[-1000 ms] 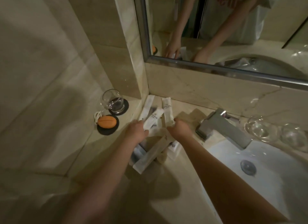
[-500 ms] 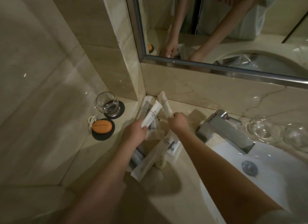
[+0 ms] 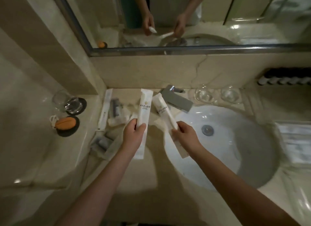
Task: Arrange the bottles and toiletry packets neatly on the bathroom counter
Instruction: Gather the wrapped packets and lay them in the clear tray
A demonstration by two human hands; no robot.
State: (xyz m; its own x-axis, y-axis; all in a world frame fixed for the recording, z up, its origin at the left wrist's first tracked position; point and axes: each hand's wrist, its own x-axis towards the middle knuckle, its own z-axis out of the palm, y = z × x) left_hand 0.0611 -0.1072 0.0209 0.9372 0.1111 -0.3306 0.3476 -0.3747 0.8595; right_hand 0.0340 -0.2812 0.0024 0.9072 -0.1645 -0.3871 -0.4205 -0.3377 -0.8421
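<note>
Head camera showed the left hand (image 3: 133, 135) gripping one long white packet (image 3: 144, 110) above the counter (image 3: 134, 177), the right hand (image 3: 186, 137) pinching a second packet (image 3: 163, 110) (tilted, lettering visible) beside the sink (image 3: 239, 145).

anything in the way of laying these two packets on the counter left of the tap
Yes. Dark bottles and crumpled white sachets lie on the beige counter's back corner, left of the long white packet in the left hand and the second white packet in the right hand.
</note>
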